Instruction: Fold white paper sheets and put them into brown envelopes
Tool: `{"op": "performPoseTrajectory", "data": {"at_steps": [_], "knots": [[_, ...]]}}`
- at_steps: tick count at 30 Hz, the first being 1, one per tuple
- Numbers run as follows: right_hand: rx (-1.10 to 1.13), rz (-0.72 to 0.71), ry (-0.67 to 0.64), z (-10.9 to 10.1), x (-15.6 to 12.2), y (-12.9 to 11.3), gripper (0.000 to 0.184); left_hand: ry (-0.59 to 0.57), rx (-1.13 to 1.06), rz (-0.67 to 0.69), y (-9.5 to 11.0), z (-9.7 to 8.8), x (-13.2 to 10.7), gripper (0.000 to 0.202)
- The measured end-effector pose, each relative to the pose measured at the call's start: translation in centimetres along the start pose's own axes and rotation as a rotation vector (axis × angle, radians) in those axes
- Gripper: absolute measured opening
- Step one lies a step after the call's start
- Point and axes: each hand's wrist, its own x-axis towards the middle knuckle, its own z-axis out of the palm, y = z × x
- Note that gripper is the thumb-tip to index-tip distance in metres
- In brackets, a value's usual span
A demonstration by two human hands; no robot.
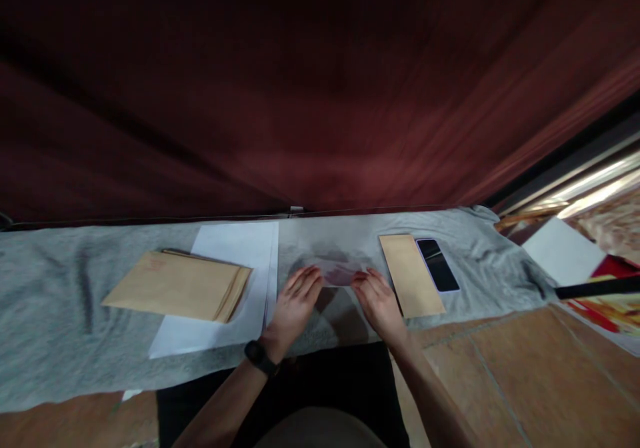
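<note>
Between my two hands is a sheet of white paper [340, 273], seen low and foreshortened, with its near edge toward me. My left hand [302, 295] has its fingers closed on the sheet's left end, and a dark watch is on that wrist. At the right end, my right hand [374, 296] pinches the same sheet. Shadows of the hands fall on the grey cloth below. A single brown envelope [413, 276] lies just right of my right hand. To the left of my left hand rests a stack of brown envelopes [180, 285], on top of white paper sheets [257, 255].
A phone [438, 265] with a purple edge lies beside the single envelope. Grey cloth [45, 301] covers the narrow surface, which ends at a dark red curtain [320, 115] behind. On the far right are a white sheet [565, 251] and a colourful printed item [613, 305]. Tiled floor [530, 368] shows in front.
</note>
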Motion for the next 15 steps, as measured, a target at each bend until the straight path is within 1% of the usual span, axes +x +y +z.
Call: {"op": "performPoseTrajectory", "data": {"at_steps": [2, 4, 7, 9, 11, 13, 15], "knots": [[0.008, -0.018, -0.067, 1.7, -2.4, 0.5, 0.033, -0.044, 0.018, 0.016, 0.7, 1.5, -2.5, 0.040], [0.024, -0.023, -0.117, 3.0, -4.6, 0.8, 0.034, -0.101, 0.033, 0.036, 1.5, 2.6, -4.7, 0.042], [0.051, -0.019, -0.117, 3.6, -6.6, 0.7, 0.031, -0.154, 0.050, 0.065, 2.3, 3.3, -6.7, 0.047], [0.076, 0.019, -0.086, 3.7, -6.8, 0.2, 0.030, -0.167, 0.053, 0.061, 2.6, 3.2, -7.1, 0.049], [0.104, 0.068, -0.068, 4.1, -6.1, -0.7, 0.034, -0.183, 0.036, 0.038, 2.9, 3.0, -7.0, 0.049], [0.104, 0.099, -0.079, 4.9, -5.0, -1.8, 0.040, -0.194, -0.002, -0.012, 3.2, 2.7, -6.8, 0.044], [0.046, 0.103, -0.115, 6.0, -3.9, -2.8, 0.045, -0.192, -0.039, -0.087, 3.6, 2.4, -6.4, 0.040]]}}
